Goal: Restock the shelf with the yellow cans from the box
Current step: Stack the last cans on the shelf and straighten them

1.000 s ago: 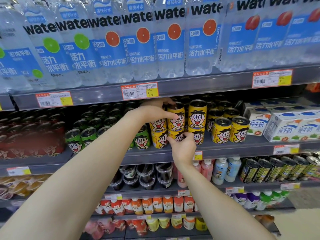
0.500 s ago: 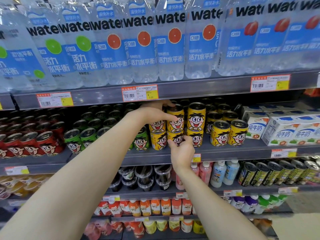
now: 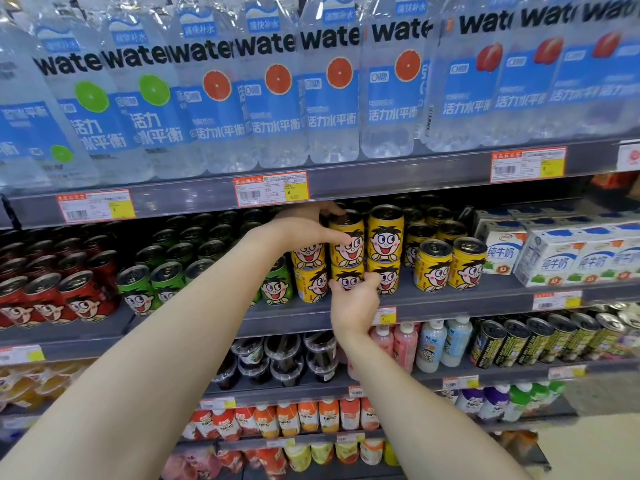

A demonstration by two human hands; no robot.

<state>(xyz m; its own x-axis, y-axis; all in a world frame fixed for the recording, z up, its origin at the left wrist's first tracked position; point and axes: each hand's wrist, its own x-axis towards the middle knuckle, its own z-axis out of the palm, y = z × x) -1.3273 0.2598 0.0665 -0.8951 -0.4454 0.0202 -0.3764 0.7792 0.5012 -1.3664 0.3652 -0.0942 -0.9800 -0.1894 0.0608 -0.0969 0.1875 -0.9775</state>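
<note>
Two hands are steadying a stack on the shelf (image 3: 502, 293) | left hand (image 3: 304, 232) is gripping the upper yellow can (image 3: 350, 251), right hand (image 3: 353, 301) pinching the lower yellow can (image 3: 346, 276) | likely rigid, slick: hold the sides

cans (image 3: 385, 237) stacked on shelf (image 3: 436, 301), btls (image 3: 332, 109) above

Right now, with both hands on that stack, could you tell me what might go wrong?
1. The left hand grips the upper yellow can while the right hand pinches the lower yellow can beneath it; shifting the lower one could topple the upper.
2. The neighbouring stack stands alongside; a nudge might knock it off the shelf.
</note>
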